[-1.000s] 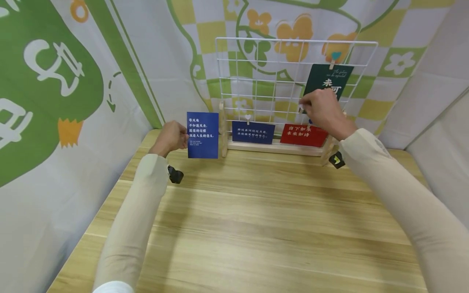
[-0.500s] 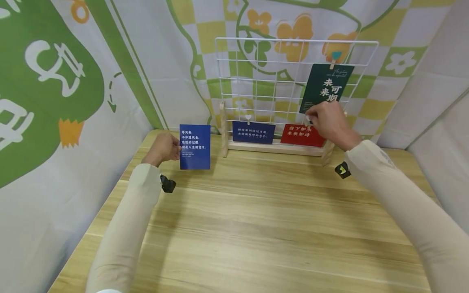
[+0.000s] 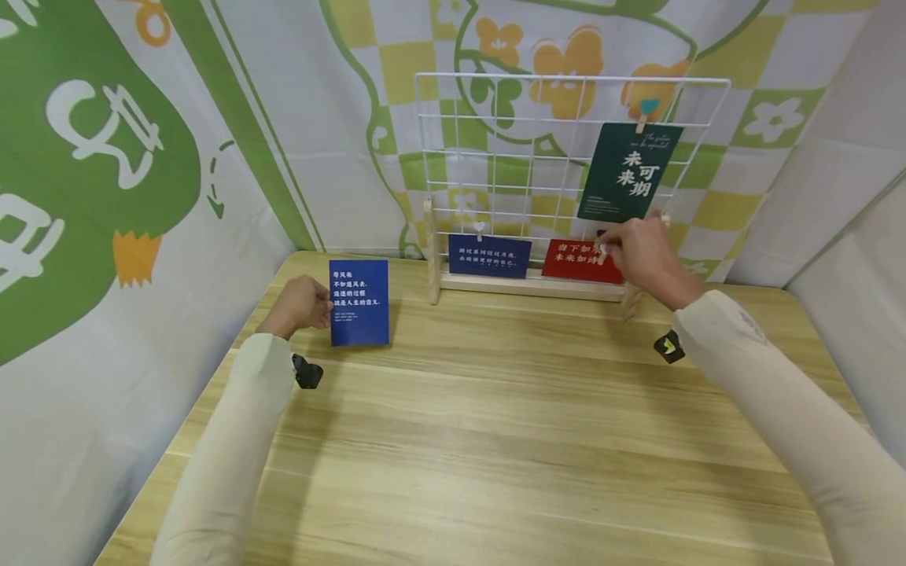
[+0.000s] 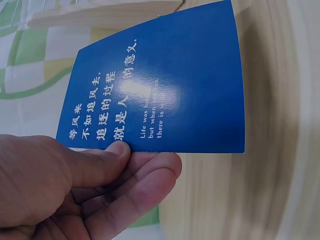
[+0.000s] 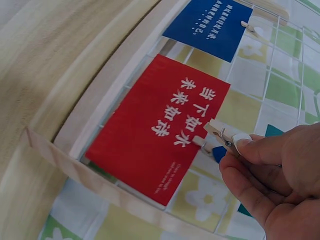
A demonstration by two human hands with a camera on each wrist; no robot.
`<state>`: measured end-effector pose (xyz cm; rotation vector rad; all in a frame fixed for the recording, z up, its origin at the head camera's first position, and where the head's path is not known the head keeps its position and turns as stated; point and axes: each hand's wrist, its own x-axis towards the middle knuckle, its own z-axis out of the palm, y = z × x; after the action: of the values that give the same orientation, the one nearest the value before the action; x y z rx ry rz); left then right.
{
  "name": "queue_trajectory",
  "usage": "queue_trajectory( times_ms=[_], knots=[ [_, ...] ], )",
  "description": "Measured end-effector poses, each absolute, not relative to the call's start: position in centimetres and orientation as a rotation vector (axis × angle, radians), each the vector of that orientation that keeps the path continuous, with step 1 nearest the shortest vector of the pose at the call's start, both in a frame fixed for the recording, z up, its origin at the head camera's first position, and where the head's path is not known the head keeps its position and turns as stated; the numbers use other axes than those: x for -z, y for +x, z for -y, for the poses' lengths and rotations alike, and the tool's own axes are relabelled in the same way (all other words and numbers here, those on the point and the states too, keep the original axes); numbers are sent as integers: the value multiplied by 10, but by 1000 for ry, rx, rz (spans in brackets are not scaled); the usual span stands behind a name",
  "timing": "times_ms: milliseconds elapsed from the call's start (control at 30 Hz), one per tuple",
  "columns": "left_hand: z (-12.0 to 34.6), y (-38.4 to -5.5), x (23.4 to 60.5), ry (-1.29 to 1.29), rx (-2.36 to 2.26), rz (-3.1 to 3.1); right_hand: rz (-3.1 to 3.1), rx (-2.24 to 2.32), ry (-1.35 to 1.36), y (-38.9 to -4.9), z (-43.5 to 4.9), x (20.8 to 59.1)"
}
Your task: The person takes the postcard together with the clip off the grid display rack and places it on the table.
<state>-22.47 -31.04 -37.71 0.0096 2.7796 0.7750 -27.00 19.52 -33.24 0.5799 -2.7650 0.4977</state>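
A blue postcard (image 3: 361, 314) with white lettering stands upright just above the table's left part. My left hand (image 3: 300, 305) pinches its left edge between thumb and fingers, as the left wrist view shows up close. In my right hand (image 3: 644, 253) a small wooden clothespin (image 5: 223, 136) with a white decoration is pinched between thumb and fingertips. Close by it, a red card (image 5: 155, 125) hangs low on the white wire grid (image 3: 510, 151), held by another clothespin (image 5: 201, 145) with a blue heart. Above my right hand hangs a green card (image 3: 628, 173), clipped at its top by a teal-heart clothespin (image 3: 642, 118).
A smaller blue card (image 3: 490, 256) hangs low on the grid's left under a white-heart clothespin (image 3: 480, 229). Wooden posts (image 3: 432, 251) and a bottom bar (image 3: 531, 286) carry the grid at the back of the wooden table (image 3: 453, 424). Printed cloth walls (image 3: 354, 157) enclose it.
My left hand has carried the blue postcard left and toward me, away from the grid's post. My right hand has come down with its clothespin from the green card to beside the red card.
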Motion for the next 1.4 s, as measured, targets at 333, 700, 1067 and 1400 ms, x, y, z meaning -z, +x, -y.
queue_trajectory(
  times_ms=[333, 700, 1067, 1400],
  knots=[
    [332, -216, 387, -27, -727, -2748, 2802, -519, 598, -263, -212, 353],
    [353, -210, 391, -44, -707, -2698, 2794, -416, 641, -258, -224, 367],
    [380, -200, 393, -55, -627, -2644, 2773, -435, 681, -251, -237, 383],
    [394, -192, 392, -28, -475, -2632, 2785, -394, 710, -245, -247, 391]
  ],
)
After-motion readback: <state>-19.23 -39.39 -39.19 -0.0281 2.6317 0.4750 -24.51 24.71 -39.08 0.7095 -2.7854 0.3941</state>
